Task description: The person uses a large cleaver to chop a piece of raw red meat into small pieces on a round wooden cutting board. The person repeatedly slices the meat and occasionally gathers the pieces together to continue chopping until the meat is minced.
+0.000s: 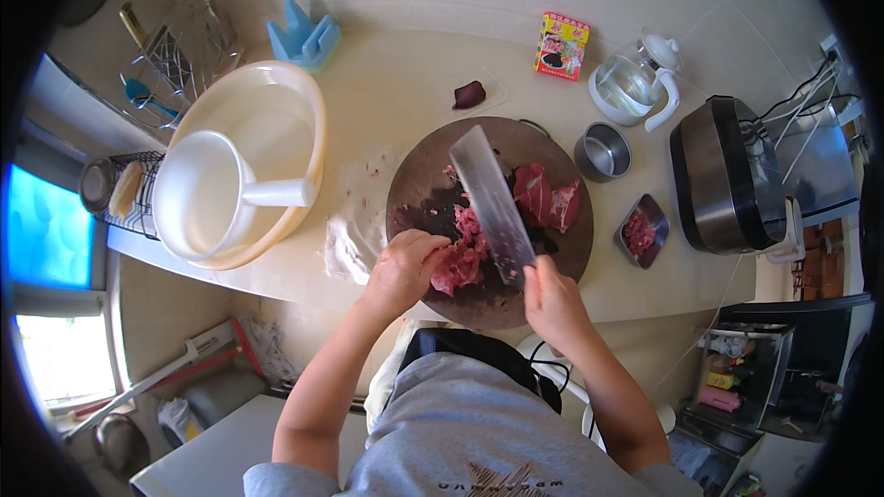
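On a round dark chopping board (442, 145) lies a pile of cut raw meat (461, 266). My left hand (406, 269) rests at the pile's left edge, its fingertips touching the meat; whether it pinches a piece is hidden. With my right hand (556, 297) I grip the handle of a broad cleaver (492, 203), its blade slanting up and left across the board beside the pile. Larger chunks of raw meat (542, 197) sit right of the blade. Small meat pieces (639, 233) fill part of a metal dish (645, 261) right of the board.
A large basin (318, 117) holding a white dipper (200, 200) stands left. Behind the board lies a dark piece of food (469, 94) on clear plastic. A metal cup (603, 152), glass kettle (625, 86) and metal-sided appliance (725, 176) stand right. Plastic film (356, 241) borders the board.
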Motion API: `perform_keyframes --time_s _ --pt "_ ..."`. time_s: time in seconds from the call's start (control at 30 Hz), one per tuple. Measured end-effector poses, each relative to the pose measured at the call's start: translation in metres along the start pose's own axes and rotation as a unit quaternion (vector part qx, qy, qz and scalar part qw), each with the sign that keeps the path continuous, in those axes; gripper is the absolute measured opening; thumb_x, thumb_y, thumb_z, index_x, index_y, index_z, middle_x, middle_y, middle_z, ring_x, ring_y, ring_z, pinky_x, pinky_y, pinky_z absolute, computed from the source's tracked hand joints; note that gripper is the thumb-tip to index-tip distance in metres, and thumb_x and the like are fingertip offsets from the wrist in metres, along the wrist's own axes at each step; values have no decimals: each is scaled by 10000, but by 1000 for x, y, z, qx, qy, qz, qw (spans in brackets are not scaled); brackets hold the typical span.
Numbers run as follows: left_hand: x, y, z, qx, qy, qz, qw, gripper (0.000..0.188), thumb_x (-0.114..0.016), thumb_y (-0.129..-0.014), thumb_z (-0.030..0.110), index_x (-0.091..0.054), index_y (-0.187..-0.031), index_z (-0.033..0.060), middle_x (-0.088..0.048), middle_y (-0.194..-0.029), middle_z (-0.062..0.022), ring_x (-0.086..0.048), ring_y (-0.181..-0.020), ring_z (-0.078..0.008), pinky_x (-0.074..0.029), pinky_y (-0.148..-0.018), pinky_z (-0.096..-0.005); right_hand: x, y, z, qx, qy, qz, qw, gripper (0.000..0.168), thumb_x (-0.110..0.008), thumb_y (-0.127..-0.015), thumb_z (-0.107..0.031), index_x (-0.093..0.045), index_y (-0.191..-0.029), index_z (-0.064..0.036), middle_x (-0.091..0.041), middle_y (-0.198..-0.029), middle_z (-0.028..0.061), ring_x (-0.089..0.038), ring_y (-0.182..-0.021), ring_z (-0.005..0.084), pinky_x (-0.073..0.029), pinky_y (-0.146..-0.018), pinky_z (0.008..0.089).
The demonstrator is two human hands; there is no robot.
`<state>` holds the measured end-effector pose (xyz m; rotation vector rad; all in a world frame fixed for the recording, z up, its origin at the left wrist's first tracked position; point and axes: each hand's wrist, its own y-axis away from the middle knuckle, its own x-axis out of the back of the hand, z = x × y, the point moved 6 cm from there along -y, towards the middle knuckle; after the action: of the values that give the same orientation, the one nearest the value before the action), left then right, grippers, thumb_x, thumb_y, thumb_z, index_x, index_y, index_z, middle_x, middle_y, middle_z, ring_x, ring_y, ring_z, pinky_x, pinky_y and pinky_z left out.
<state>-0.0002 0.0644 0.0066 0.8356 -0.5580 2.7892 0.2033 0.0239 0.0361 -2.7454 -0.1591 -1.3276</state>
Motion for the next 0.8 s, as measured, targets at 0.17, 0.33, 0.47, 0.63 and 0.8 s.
perform_keyframes --time_s 0.17,0.33,0.47,0.63,0.8 --pt "-2 6 -3 15 -10 -7 1000 115 -666 -813 84 -701 -907 27 -638 -851 -143 -611 -851 -336 -499 -777 -410 22 38 5 -14 50 -103 993 191 -512 -975 -169 -446 -878 -18 -597 -646 205 -599 -588 423 -456 -519 507" --pt "-26 -8 -12 4 -30 -31 999 71 -651 -810 82 -693 -834 29 -630 -840 -143 -608 -849 -337 -499 -768 -407 7 54 5 -3 98 -168 981 209 -508 -976 -182 -447 -879 -7 -586 -591 193 -599 -539 406 -463 -490 501" --pt "-36 -12 -23 7 -28 -84 996 75 -622 -806 62 -690 -814 31 -635 -853 -147 -612 -853 -339 -502 -772 -407 -10 33 2 -6 104 -179 978 197 -489 -971 -167 -442 -887 6 -598 -599 218 -617 -557 418 -479 -507 522" --pt "-35 -13 -15 -3 7 -129 992 79 -615 -806 61 -684 -820 26 -642 -870 -159 -614 -856 -339 -501 -776 -412 -42 -26 -22 29 101 -123 987 200 -458 -986 -170 -440 -890 5 -610 -650 246 -621 -629 451 -485 -570 545" --pt "-14 3 2 30 0 -77 997 249 -656 -792 80 -639 -1036 34 -621 -934 -184 -599 -914 -366 -490 -816 -419 -28 -17 -11 -15 49 -83 995 164 -487 -971 -164 -444 -911 -18 -618 -666 218 -620 -634 437 -480 -569 527"
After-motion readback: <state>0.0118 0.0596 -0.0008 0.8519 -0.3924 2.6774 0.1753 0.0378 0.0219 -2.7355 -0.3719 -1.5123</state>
